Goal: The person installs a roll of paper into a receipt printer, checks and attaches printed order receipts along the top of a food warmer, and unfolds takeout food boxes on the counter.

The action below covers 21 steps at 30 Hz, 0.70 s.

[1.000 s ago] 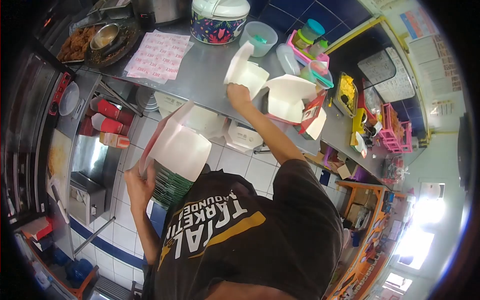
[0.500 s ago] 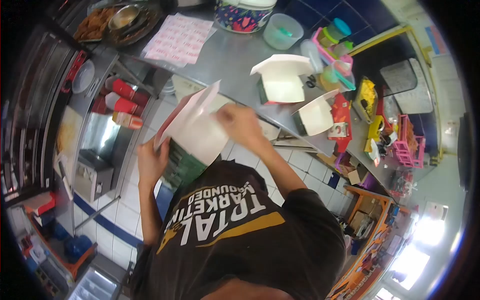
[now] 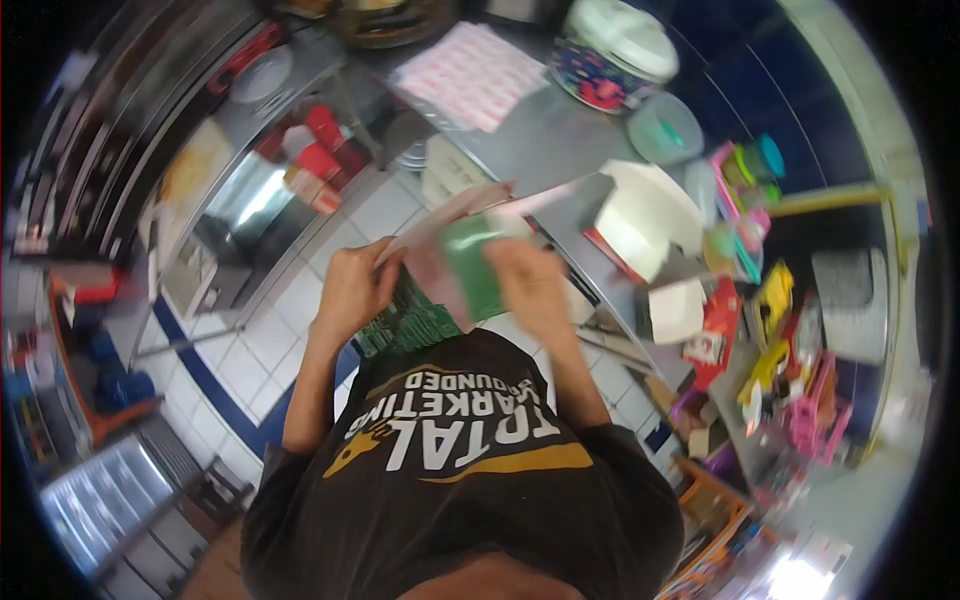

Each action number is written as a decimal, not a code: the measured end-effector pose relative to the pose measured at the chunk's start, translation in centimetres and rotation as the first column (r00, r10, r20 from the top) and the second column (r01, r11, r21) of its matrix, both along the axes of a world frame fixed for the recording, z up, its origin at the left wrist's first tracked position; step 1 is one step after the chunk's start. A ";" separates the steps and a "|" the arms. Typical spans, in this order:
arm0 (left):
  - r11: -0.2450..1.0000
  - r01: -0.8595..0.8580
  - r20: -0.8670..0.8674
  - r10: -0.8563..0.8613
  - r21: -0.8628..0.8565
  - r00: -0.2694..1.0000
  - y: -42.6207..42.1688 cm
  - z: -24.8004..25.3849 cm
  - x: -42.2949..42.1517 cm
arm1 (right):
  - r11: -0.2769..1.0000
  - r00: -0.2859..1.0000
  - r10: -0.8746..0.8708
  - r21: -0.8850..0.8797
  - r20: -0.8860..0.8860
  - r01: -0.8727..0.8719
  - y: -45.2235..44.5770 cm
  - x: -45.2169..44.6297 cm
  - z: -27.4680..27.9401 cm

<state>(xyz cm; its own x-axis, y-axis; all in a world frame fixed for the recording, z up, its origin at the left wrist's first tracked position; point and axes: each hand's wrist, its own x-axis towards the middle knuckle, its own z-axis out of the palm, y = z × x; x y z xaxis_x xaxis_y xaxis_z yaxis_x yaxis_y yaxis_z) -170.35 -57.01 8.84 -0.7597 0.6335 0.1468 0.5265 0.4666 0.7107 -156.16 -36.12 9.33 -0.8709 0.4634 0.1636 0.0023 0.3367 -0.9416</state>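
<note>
My left hand (image 3: 357,290) is closed on the edge of a nested stack of cartons (image 3: 410,318), green outside, held against the front of the dark shirt. At the top of the stack, a carton (image 3: 478,265) with a green panel and a pale pinkish flap is smeared by motion. My right hand (image 3: 530,285) has its fingers closed at the right edge of this carton. An opened white-lined box (image 3: 650,220) stands on the metal counter to the right, and a smaller opened box (image 3: 677,311) sits beyond it.
Printed paper sheets (image 3: 470,75), a flowered pot (image 3: 612,55) and a clear tub (image 3: 665,128) are on the counter (image 3: 520,140). A red carton (image 3: 712,335) and a pink basket (image 3: 818,410) lie to the right. Red cartons (image 3: 315,150) sit on the left shelf.
My right hand has gone from a box on the counter back to the stack, where it now grips a carton. The view has turned, and the counter appears shifted right.
</note>
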 end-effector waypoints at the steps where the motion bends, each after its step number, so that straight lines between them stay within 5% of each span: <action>1: 0.999 0.015 -0.034 -0.014 0.032 0.999 -0.8 -0.7 -0.7 | 0.992 0.995 -0.063 0.105 -0.072 0.070 2.1 -0.1 0.5; 4: 0.997 -0.071 -0.037 0.073 0.041 0.997 -4.7 -2.3 -4.0 | 0.974 0.980 -0.189 0.137 0.058 0.179 6.2 -1.4 7.3; 5: 0.972 -0.186 -0.044 0.194 0.144 0.980 -6.6 -3.8 -5.7 | 0.965 0.971 -0.237 0.109 -0.019 0.238 7.7 -2.8 6.2; 7: 0.888 -0.375 -0.057 0.403 0.267 0.913 -10.5 -4.0 -9.8 | 0.835 0.946 -0.301 0.512 0.117 0.202 10.8 -6.2 4.1; 9: 0.772 -0.525 -0.032 0.572 0.358 0.820 -15.2 -4.0 -14.5 | 0.745 0.936 -0.324 0.646 0.134 0.165 13.2 -9.9 -0.7; 11: 0.587 -0.614 0.055 0.698 0.527 0.714 -18.4 -3.0 -18.7 | 0.417 0.824 -0.522 0.909 0.221 0.020 16.9 -13.4 -8.8; 12: 0.471 -0.632 0.110 0.743 0.616 0.660 -19.5 -1.8 -20.5 | 0.415 0.828 -0.517 0.910 0.217 0.021 18.4 -14.7 -12.1; 14: 0.462 -0.636 0.074 0.771 0.618 0.632 -23.9 -2.4 -25.3 | 0.513 0.601 -0.643 0.850 0.474 -0.121 20.5 -15.8 -16.7; 17: 0.444 -0.596 -0.060 0.832 0.669 0.552 -28.8 -3.4 -33.4 | 0.517 0.595 -0.707 0.853 0.383 0.066 20.5 -16.4 -18.0; 19: 0.457 -0.790 -0.168 0.889 0.410 0.427 -34.7 -5.2 -38.8 | 0.446 0.548 -0.772 0.888 0.322 0.107 19.4 -16.9 -16.7; 21: 0.541 -0.722 -0.115 0.827 0.430 0.551 -40.4 -8.6 -44.8 | 0.353 0.529 -0.820 0.920 0.216 0.171 17.9 -18.0 -14.3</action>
